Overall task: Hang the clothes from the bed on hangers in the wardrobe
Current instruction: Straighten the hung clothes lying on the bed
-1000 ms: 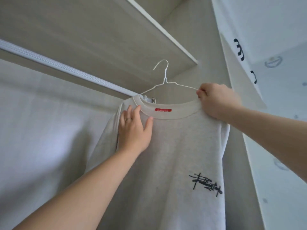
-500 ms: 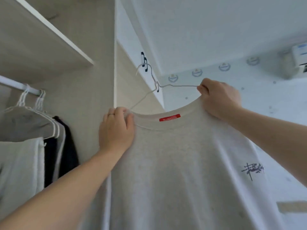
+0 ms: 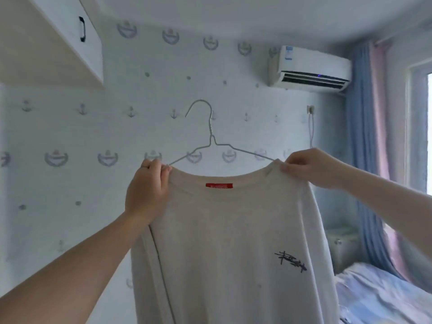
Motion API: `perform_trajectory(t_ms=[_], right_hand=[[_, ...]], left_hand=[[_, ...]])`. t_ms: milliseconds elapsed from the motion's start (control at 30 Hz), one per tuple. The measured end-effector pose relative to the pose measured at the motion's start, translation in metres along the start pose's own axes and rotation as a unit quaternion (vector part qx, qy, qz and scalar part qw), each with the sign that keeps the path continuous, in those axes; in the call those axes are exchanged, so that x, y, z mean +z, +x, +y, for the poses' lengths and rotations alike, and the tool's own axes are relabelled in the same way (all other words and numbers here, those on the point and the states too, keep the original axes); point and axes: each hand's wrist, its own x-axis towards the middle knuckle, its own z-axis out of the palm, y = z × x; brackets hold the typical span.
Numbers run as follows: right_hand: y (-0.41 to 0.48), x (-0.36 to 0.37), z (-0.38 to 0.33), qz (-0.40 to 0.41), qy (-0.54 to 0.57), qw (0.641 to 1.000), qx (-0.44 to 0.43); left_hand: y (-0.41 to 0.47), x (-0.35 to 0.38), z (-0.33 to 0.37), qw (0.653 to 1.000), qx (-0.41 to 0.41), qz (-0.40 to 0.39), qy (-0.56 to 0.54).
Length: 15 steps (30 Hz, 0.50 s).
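Observation:
A pale grey sweatshirt (image 3: pixel 224 242) with a red neck label and a black chest print hangs from a white wire hanger (image 3: pixel 210 136) held up in front of me. My left hand (image 3: pixel 147 190) pinches the left shoulder of the sweatshirt together with the hanger's arm. On the other side, my right hand (image 3: pixel 311 167) grips the right shoulder and the hanger's other end. The hook points up and is free of any rail. The wardrobe rail is out of view.
The wardrobe's upper cabinet (image 3: pixel 58 43) with a black handle fills the top left corner. An air conditioner (image 3: pixel 311 69) is on the anchor-patterned wall. Curtains (image 3: pixel 369 148) and a window are at the right, with the bed (image 3: pixel 383 293) low right.
The view has swung right from the wardrobe interior to the bedroom wall. The sweatshirt on its hanger came away from the rail, still held in both hands, and my left hand closed on its shoulder.

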Motion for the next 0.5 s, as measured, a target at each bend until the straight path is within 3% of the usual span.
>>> perform_trajectory(t_ms=[233, 500], right_hand=[[-0.057, 0.089, 0.116, -0.011, 0.047, 0.994, 0.094], [-0.050, 0.221, 0.186, 0.030, 0.074, 0.976, 0.203]], left_hand=[[-0.076, 0.147, -0.022, 0.997, 0.007, -0.074, -0.027], [-0.131, 0.308, -0.097, 0.982, -0.022, -0.182, -0.048]])
